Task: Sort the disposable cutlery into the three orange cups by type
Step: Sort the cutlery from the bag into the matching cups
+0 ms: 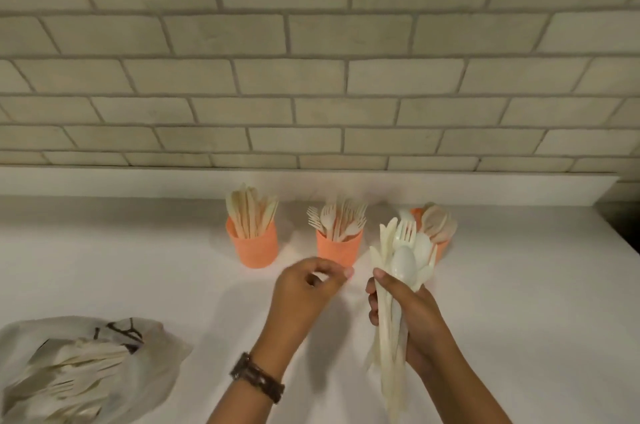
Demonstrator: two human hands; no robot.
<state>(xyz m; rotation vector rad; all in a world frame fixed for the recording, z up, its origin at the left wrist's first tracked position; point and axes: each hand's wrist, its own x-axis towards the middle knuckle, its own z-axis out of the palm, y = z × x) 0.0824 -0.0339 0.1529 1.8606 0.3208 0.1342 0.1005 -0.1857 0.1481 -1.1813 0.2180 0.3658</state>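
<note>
Orange third cup (441, 247) half-hidden behind cutlery bundle (398, 285) in right hand's (415, 316) closed grip; left hand (308, 288) loosely curled, empty.

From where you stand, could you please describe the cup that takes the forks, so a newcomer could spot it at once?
Three orange cups stand in a row on the white counter, below the brick wall. The fork cup is the middle one, just beyond the left hand. Tines fan out above its rim, unlike the knife cup to its left and the spoon cup to its right.
</note>
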